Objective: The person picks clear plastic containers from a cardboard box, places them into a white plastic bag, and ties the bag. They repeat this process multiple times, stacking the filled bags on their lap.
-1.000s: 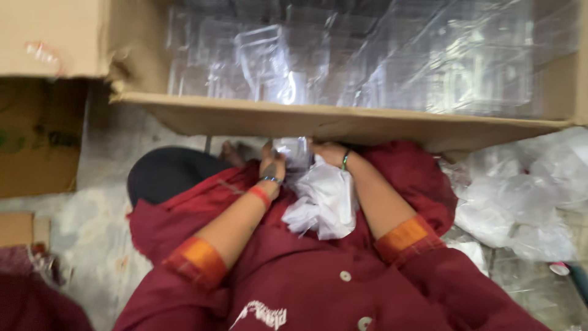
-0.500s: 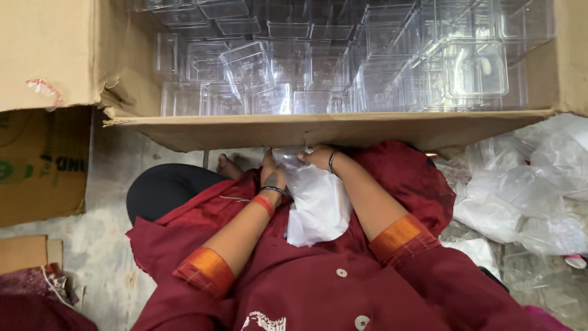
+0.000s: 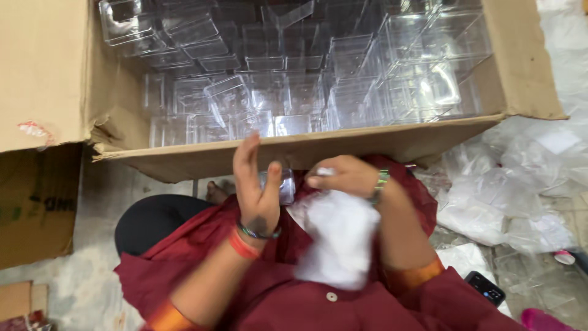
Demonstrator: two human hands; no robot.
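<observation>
My left hand [image 3: 256, 184] is raised in front of the box flap and grips a small clear plastic box [image 3: 283, 187] between thumb and fingers. My right hand [image 3: 346, 176] is beside it, pinching the top of a white cloth [image 3: 338, 240] that hangs down over my lap. The cloth is blurred. Both wrists wear bangles. Beyond my hands stands a large cardboard carton [image 3: 49, 73] filled with several clear plastic boxes [image 3: 318, 79].
A second cardboard box [image 3: 37, 202] sits at the left. Crumpled clear plastic bags [image 3: 508, 190] lie on the floor at the right. A dark phone [image 3: 484, 288] rests by my right knee. My lap is covered in maroon fabric [image 3: 275, 300].
The view has tilted up toward the carton. My hands rose from my lap to the carton's front flap, and my left hand now holds the small clear box upright.
</observation>
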